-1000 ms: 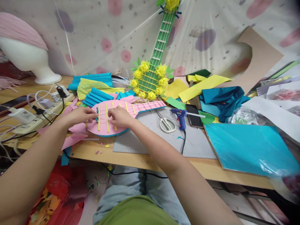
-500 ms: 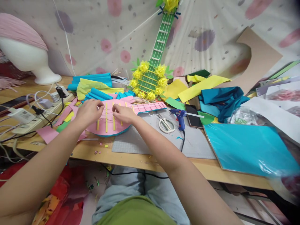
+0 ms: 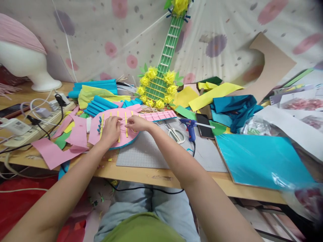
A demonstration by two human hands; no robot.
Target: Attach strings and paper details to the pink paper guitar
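On the wooden table [image 3: 141,174], the left hand [image 3: 112,128] bends over a pink guitar [image 3: 122,136], the right hand [image 3: 138,123] at that hand's three o'clock; neither grip can be told

Wooden table [image 3: 141,176]: power strip [image 3: 21,139] left, mannequin head [image 3: 22,60] far left, pink guitar [image 3: 122,135], gray mat [image 3: 141,154] middle, blue sheet [image 3: 262,161] right.

We list: one pink guitar [image 3: 122,137], lying flat, our left hand [image 3: 112,129] and right hand [image 3: 138,123] over its yellow-barred body; one blue glue gun [image 3: 191,129] and one pair of scissors [image 3: 176,135] on a grey mat [image 3: 148,156]; one yellow-flowered green guitar [image 3: 155,88], standing tilted behind.
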